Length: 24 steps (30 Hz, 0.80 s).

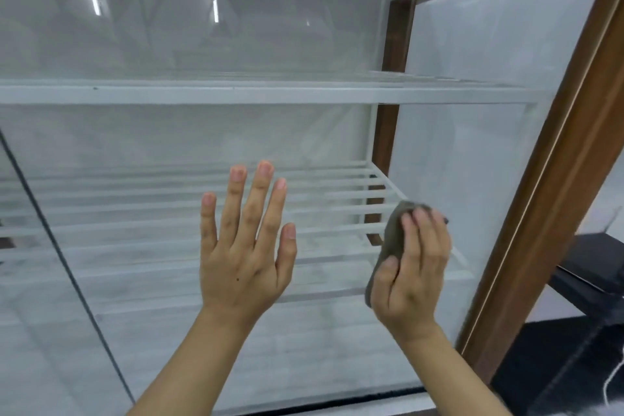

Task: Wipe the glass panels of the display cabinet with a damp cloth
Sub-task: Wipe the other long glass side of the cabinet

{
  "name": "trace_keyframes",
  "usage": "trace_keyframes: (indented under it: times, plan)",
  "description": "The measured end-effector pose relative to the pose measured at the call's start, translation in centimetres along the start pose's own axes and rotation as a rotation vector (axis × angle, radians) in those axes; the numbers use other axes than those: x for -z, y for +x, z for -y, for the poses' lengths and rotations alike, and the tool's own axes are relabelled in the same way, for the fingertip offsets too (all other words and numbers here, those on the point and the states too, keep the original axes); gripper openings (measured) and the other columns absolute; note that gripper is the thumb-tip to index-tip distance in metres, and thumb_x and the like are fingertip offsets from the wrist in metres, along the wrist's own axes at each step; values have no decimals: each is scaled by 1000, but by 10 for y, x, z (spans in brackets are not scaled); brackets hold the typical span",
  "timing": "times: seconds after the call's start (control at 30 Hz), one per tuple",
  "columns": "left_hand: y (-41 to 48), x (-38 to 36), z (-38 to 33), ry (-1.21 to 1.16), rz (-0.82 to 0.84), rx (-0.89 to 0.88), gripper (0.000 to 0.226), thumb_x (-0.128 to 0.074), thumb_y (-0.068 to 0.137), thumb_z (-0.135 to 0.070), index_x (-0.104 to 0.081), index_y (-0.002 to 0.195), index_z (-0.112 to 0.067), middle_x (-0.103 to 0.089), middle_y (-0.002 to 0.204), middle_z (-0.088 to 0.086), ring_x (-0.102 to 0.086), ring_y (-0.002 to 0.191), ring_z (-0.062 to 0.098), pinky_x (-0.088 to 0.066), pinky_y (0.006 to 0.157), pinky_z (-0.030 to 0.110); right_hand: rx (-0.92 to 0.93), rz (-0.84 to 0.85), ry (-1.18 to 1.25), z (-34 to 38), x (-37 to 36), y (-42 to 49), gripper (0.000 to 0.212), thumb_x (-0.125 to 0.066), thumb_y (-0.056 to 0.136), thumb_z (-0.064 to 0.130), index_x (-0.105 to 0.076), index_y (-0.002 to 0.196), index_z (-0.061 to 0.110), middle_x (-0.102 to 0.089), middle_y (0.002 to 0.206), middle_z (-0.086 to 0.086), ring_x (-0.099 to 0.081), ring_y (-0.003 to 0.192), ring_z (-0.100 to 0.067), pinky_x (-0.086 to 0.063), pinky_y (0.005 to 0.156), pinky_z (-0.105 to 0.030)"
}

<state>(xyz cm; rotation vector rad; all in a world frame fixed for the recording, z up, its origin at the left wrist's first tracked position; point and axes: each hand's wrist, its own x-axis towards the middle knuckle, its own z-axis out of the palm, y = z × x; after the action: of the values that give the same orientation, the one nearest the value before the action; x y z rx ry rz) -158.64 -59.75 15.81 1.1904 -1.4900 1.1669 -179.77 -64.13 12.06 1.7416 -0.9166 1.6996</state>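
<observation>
Two hands, one grey cloth, two white shelves, one wooden frame

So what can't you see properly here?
Head view only.
Cloth: mostly hidden by the right hand; dampness cannot be told.
Left hand: only its back shows, so contact with the glass is unclear.
Cabinet: top and bottom cut off by the picture's edges.
Above the shelf: blurred by reflections.
</observation>
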Motion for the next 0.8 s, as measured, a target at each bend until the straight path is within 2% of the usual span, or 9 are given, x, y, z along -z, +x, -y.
trace_keyframes:
  times: [0.07,0.13,0.27,0.33,0.43,0.53,0.6,0.7,0.8]
  plan:
    - [1,-1,-1,14,-3,4,58,-41,107,-28,-25,160,-11,-17,169,4,-11,158,27,-8,128,50,-175,-157,76,13,-8,50,52,-37,95,3,-42,144,-11,-38,152,-24,-30,147,-42,-23,124,-52]
    - [2,0,-1,26,-3,8,57,-40,107,-28,-26,159,-11,-20,167,5,-10,158,26,-8,128,49,-187,-178,128,40,-18,77,50,-37,97,3,-43,145,-11,-39,153,-27,-31,147,-46,-23,124,-54]
    - [6,5,0,-67,-8,12,53,-41,107,-25,-31,156,-10,-26,165,7,-16,158,27,-12,127,50,263,132,-13,36,-15,8,56,-38,98,14,-39,153,4,-37,159,-12,-24,155,-31,-24,125,-50]
    - [3,17,6,-192,-22,32,48,-41,106,-19,-35,152,-5,-33,161,13,-23,155,31,-20,125,53,321,196,-61,5,-2,-18,58,-38,98,18,-35,156,10,-34,159,-8,-23,156,-27,-22,126,-46]
    - [-8,41,32,-138,-90,112,45,-40,106,-16,-40,149,-2,-38,156,21,-24,154,33,-21,124,56,91,37,-17,-6,2,14,54,-36,98,13,-38,150,-1,-37,153,-17,-28,150,-36,-22,125,-50]
    - [-21,47,65,21,-73,164,48,-40,106,-17,-39,152,-1,-37,158,23,-25,153,40,-20,123,60,-192,-173,71,42,-19,72,51,-36,96,4,-44,144,-13,-39,152,-27,-31,145,-46,-22,124,-54]
    - [-28,44,81,68,-28,136,52,-40,108,-20,-33,157,-5,-30,164,18,-24,153,41,-19,123,60,-100,-114,98,84,-35,73,51,-34,99,7,-42,147,-9,-38,154,-25,-30,148,-46,-22,124,-55]
    - [-31,39,97,70,-13,57,57,-37,109,-27,-21,162,-14,-14,171,6,-14,157,32,-14,126,55,192,106,23,96,-42,9,55,-31,103,18,-33,157,4,-36,158,-14,-22,155,-32,-23,126,-49]
    - [-31,36,99,45,-7,51,59,-35,109,-29,-16,163,-16,-7,172,1,-7,159,28,-8,127,51,147,101,-48,63,-29,-15,52,-33,101,19,-37,151,4,-34,156,-12,-26,153,-32,-32,119,-56]
